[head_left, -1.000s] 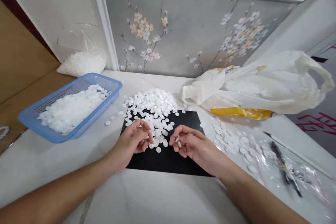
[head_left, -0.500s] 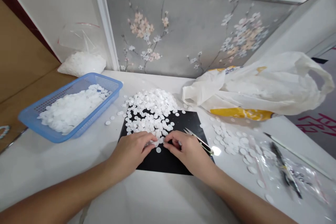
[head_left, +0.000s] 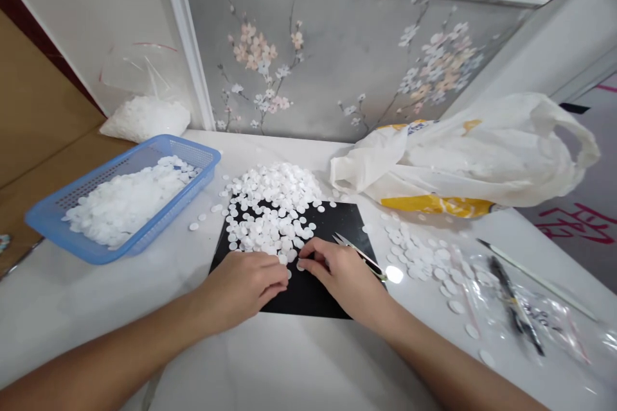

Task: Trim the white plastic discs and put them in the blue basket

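Observation:
Small white round discs (head_left: 277, 183) lie in a heap on and behind a black mat (head_left: 313, 298). At the near edge of the heap, my right hand (head_left: 344, 273) pinches one white disc (head_left: 301, 264) between thumb and fingertips, low over the mat. My left hand (head_left: 245, 282) is beside the heap with its fingers closed together; whatever its fingertips hold is hidden. A disc shows partly just past those fingertips. Scissors or snips (head_left: 359, 253) with pointed blades lie on the mat, partly behind my right hand.
A blue basket (head_left: 137, 244) of white discs stands left, with a clear bag (head_left: 147, 119) of white pieces behind it. At right are a white plastic bag (head_left: 463, 160), scattered discs (head_left: 417, 253), a black pen-like tool (head_left: 515, 305), a slim pale stick (head_left: 540, 281) and clear bags.
My left hand has drawn slightly left and nearer, and its fingers have closed together. My right hand stays almost in place, with a disc now visible at its fingertips.

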The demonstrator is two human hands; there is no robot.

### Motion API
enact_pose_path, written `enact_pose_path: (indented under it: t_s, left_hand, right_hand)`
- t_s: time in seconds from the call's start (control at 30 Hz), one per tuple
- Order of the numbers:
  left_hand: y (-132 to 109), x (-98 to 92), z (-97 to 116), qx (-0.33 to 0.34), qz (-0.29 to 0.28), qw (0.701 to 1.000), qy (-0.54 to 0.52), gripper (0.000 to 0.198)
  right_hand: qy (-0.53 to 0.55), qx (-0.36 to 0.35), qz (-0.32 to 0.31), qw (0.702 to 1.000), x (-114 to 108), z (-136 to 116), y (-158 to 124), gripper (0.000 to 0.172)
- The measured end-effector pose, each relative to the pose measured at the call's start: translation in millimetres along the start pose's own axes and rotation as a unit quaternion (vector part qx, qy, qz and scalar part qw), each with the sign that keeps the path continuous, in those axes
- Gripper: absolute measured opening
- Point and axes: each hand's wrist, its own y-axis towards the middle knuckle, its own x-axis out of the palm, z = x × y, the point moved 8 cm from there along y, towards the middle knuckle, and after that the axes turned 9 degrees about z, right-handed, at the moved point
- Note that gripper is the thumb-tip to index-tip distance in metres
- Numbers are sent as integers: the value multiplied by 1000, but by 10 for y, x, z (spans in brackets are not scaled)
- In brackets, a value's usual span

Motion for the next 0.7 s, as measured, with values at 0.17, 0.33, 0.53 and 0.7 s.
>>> enact_pose_path:
  t_s: [0.17, 0.33, 0.53, 0.7]
  left_hand:
    - [20, -16, -52, -62, -53, 994, -71, 14]
    - [39, -123, -160, -95, 17, 994, -47, 19]
    - [8, 20, -135, -15, -4, 1000, 8, 19]
    - [36, 1, -160, -57, 2, 998, -21, 11]
  right_hand:
    - [6, -2, 7, 1000, -23, 20, -6, 10]
    - [32, -75, -20, 996, -75, -44, -76, 12]
    - [52, -92, -134, 985, -20, -26, -160, 10]
    - [27, -21, -41, 999, -197, 91, -82, 16]
